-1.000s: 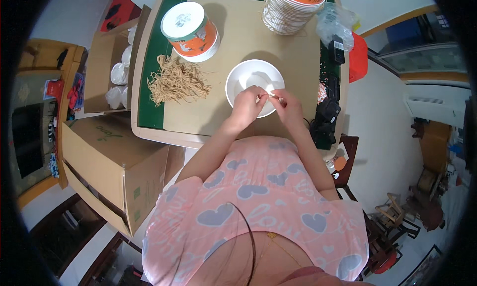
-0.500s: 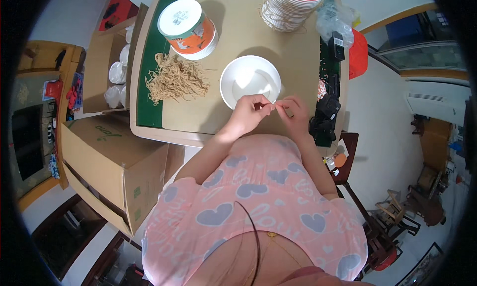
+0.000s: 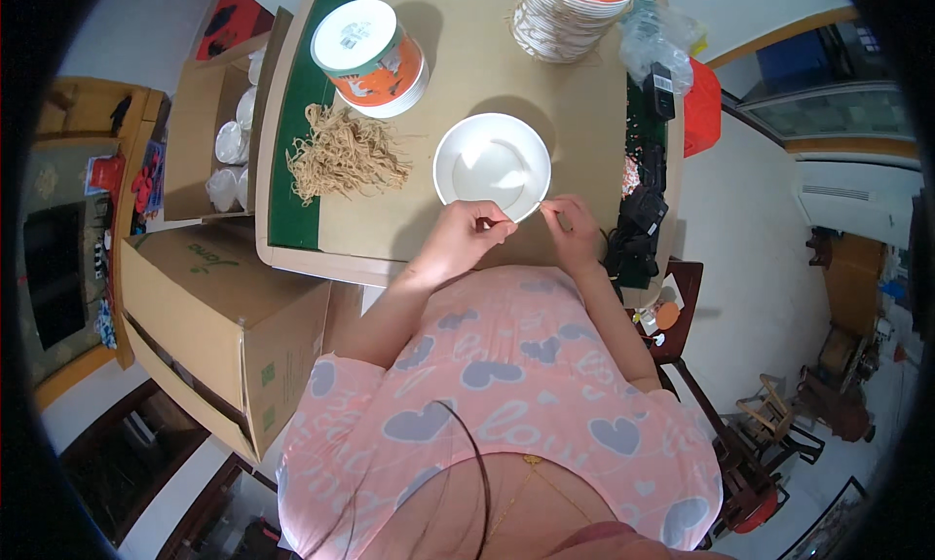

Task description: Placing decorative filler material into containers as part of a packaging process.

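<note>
A white round paper tub stands mouth up on the brown board before me, its inside visible. At its near rim, my left hand is closed in a pinch, thumb against fingers. My right hand pinches at the right side of that rim, a short gap from the left fingertips. What either pinch holds is too small to make out. To the left lies a loose heap of tan paper twine pieces.
An orange and white tub stack stands upside down behind the twine. A taller tub stack, twine round its sides, stands at the far edge. Clear plastic bags and black devices line the right side. Cardboard boxes stand left.
My hands have drawn apart from where their fingertips met. The left shifted left and slightly nearer; the right moved a little. The tub sits slightly nearer.
</note>
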### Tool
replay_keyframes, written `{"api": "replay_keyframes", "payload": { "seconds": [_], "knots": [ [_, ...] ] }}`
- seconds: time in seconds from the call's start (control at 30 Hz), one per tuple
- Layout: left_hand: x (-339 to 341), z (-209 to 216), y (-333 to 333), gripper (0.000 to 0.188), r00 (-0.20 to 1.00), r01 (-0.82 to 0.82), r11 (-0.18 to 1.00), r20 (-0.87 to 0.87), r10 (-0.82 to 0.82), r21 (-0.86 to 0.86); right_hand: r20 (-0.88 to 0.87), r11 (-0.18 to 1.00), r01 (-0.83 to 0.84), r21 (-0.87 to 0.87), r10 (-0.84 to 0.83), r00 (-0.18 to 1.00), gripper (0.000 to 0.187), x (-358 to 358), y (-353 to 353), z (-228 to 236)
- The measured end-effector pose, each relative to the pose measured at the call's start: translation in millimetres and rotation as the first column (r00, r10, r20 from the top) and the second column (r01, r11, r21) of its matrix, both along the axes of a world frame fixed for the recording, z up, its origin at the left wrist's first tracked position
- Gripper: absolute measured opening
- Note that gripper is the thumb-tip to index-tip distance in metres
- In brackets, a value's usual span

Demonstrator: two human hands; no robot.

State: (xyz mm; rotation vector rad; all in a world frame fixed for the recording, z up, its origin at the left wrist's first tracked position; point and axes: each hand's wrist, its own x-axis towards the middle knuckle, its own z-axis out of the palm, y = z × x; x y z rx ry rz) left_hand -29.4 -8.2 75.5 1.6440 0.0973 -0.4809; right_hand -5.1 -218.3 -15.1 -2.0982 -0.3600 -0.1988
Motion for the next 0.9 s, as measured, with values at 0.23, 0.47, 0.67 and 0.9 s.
{"api": "replay_keyframes", "payload": {
  "seconds": [0.23,0.47,0.67,0.9],
  "knots": [
    [21.9,-11.9,60.2,0.026,0.885,-0.016,0.547,0.267,-0.381,0.837,-0.427,0.971,-0.234,0.054,0.235,0.873,0.011,58.5,-35.6,29.9],
    [15.4,-46.6,29.4,0.018,0.799,0.081,0.636,0.331,-0.502,0.768,-0.484,0.932,-0.355,0.070,0.343,0.805,0.011,150.5,-20.2,25.9],
    [32.6,-37.7,-16.4,0.023,0.966,-0.011,0.978,-0.255,-0.043,-0.206,-0.187,0.877,-0.446,-0.178,0.415,0.890,0.018,193.2,20.9,37.5],
    [35.3,-35.5,9.8,0.027,0.916,-0.399,0.559,-0.291,0.275,-0.727,-0.608,0.903,-0.252,0.348,0.423,0.672,0.025,82.9,35.6,87.1]
  ]
}}
